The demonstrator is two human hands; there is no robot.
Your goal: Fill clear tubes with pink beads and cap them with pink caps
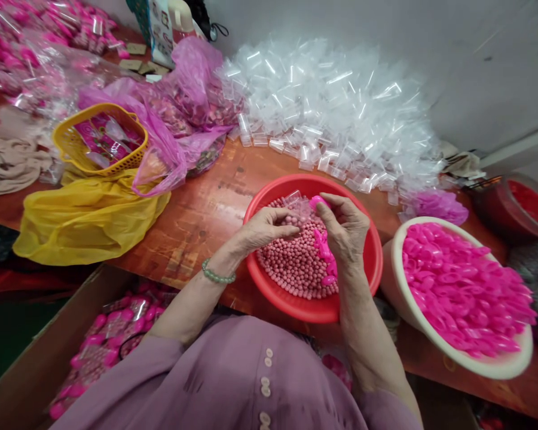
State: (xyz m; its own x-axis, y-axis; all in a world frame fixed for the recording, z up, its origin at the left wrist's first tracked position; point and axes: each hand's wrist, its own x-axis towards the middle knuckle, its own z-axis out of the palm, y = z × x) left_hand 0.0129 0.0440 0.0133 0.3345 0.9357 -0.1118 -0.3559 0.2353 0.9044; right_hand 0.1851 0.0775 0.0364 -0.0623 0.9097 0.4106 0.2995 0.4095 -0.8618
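Over a red basin (256,275) of small pink beads (287,269), my left hand (266,228) is closed on a clear plastic tube (296,205). My right hand (347,230) pinches a bright pink plastic cap (318,202) close to the tube's right end. Whether the cap touches the tube, I cannot tell. More bright pink pieces (325,254) lie on the beads under my right hand, which partly hides them.
A heap of clear tubes (323,101) covers the back. At right leans a white tub (399,257) of pink plastic pieces (461,292). Left are a yellow basket (101,167), a yellow bag (89,215) and a pink bag (174,149). Below, a cardboard box (45,334) holds filled tubes (112,328).
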